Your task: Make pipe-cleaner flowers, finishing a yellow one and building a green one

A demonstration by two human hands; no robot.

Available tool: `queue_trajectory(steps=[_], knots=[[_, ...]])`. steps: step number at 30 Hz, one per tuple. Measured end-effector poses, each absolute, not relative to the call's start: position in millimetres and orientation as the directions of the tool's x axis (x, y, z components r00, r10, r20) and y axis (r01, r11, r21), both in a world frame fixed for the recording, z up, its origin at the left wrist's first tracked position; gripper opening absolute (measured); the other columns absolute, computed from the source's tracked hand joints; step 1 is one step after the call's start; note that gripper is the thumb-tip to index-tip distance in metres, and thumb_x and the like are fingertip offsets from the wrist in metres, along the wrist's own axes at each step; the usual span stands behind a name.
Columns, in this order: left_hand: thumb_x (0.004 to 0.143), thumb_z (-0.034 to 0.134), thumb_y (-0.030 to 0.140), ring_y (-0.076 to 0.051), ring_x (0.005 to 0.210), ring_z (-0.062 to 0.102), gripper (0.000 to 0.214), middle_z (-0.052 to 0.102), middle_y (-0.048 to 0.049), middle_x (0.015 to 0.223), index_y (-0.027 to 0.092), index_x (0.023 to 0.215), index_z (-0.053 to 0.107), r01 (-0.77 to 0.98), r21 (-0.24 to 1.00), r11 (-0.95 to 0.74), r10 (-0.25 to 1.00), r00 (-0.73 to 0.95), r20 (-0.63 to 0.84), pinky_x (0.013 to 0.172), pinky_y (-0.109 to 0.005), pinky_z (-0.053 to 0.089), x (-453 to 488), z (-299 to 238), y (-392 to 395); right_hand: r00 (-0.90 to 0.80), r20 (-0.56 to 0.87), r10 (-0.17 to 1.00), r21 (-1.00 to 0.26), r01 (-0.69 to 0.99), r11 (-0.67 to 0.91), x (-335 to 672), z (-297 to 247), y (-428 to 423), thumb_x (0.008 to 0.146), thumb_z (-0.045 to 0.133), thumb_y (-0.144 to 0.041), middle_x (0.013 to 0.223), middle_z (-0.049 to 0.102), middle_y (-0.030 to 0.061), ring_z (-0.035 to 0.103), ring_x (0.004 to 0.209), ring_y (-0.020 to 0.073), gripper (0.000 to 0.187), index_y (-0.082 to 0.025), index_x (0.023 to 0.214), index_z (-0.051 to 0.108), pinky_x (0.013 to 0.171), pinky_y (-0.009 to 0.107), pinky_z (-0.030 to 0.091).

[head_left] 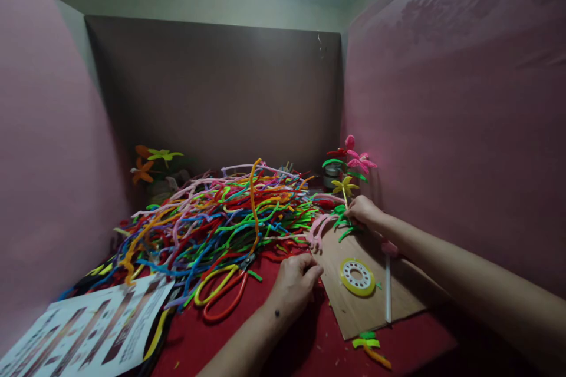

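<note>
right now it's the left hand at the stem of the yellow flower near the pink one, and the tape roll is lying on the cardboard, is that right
Not quite: the head view shows the right hand at the stem of the yellow flower, not the left. The tape roll is indeed lying on the cardboard.

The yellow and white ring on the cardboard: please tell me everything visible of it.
The ring looks like a tape roll: a yellow band around a white, seemingly plastic core with small holes and a larger central opening. It lies flat on the brown cardboard, left of a white stick. Neither the left hand nor the right hand touches it.
</note>
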State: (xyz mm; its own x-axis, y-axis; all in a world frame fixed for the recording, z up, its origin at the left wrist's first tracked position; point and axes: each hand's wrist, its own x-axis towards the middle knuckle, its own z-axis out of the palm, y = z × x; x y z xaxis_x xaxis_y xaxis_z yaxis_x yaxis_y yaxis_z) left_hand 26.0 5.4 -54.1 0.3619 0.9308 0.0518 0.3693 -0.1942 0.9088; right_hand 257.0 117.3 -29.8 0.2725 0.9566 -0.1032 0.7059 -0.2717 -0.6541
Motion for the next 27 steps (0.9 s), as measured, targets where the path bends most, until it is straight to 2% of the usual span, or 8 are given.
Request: queue_trajectory(steps=[2,4,7,17,20,23,25,27], knots=[[0.073,0.045,0.025,-0.007,0.035,0.041,0.017,0.043,0.0057,0.044,0.017,0.059,0.052,0.376,0.904,-0.203,0.928,0.369,0.054,0.039,-0.019,0.029,26,-54,5,0.262,-0.143,0.954,-0.585,0.756,-0.295,260,-29,124,0.083,0.054,-0.029,0.08,0.063,0.0043,0.06,0.065,0.0124,0.021,-0.01,0.088,0.06,0.059,0.027,0.05],[0.073,0.045,0.025,-0.008,0.036,0.042,0.018,0.047,0.0048,0.044,0.017,0.058,0.052,0.386,0.898,-0.21,0.924,0.379,0.053,0.04,-0.019,0.029,26,-55,6,0.253,-0.163,0.954,-0.526,0.796,-0.301,264,-26,129,0.086,0.051,-0.03,0.102,0.059,0.0065,0.059,0.085,0.0164,0.026,-0.013,0.105,0.055,0.072,0.034,0.05],[0.072,0.046,0.026,-0.009,0.038,0.044,0.019,0.052,0.003,0.048,0.017,0.058,0.053,0.4,0.89,-0.221,0.92,0.388,0.054,0.042,-0.02,0.029,26,-56,6,0.238,-0.156,0.959,-0.459,0.842,-0.284,269,-22,133,0.084,0.053,-0.029,0.111,0.055,0.008,0.057,0.095,0.0201,0.03,-0.015,0.11,0.053,0.078,0.037,0.049],[0.073,0.045,0.025,-0.01,0.039,0.044,0.021,0.053,0.002,0.046,0.017,0.058,0.058,0.431,0.863,-0.265,0.916,0.391,0.086,0.043,-0.02,0.029,26,-53,2,0.179,-0.089,0.98,-0.296,0.935,-0.198,277,-23,127,0.084,0.052,-0.03,0.109,0.056,0.0064,0.057,0.093,0.0194,0.028,-0.015,0.108,0.054,0.077,0.037,0.049],[0.073,0.045,0.024,-0.01,0.04,0.045,0.021,0.054,0.0017,0.046,0.017,0.059,0.059,0.43,0.857,-0.284,0.912,0.398,0.102,0.043,-0.02,0.029,26,-54,3,0.179,-0.054,0.982,-0.271,0.944,-0.186,277,-22,124,0.082,0.055,-0.033,0.095,0.062,0.0074,0.06,0.083,0.0193,0.026,-0.011,0.096,0.06,0.07,0.033,0.048],[0.073,0.046,0.023,-0.01,0.041,0.046,0.021,0.054,0.0018,0.046,0.017,0.058,0.06,0.43,0.85,-0.305,0.909,0.398,0.125,0.044,-0.02,0.029,26,-55,3,0.189,0.029,0.982,-0.267,0.948,-0.174,276,-13,118,0.073,0.062,-0.033,0.079,0.065,0.0142,0.063,0.075,0.0251,0.026,-0.007,0.076,0.066,0.06,0.03,0.043],[0.072,0.048,0.022,-0.01,0.043,0.047,0.02,0.054,0.0018,0.046,0.017,0.057,0.059,0.433,0.843,-0.319,0.91,0.388,0.145,0.046,-0.02,0.03,26,-55,2,0.194,0.107,0.975,-0.274,0.949,-0.158,273,-4,113,0.069,0.064,-0.029,0.077,0.066,0.0179,0.063,0.076,0.0281,0.022,-0.008,0.071,0.067,0.057,0.029,0.04],[0.071,0.049,0.022,-0.011,0.045,0.049,0.019,0.053,0.0017,0.046,0.017,0.055,0.059,0.438,0.837,-0.329,0.914,0.369,0.166,0.047,-0.02,0.032,26,-53,1,0.17,0.181,0.969,-0.299,0.948,-0.111,263,5,106,0.069,0.061,-0.024,0.074,0.066,0.0172,0.062,0.075,0.0268,0.016,-0.01,0.068,0.068,0.057,0.028,0.038]])
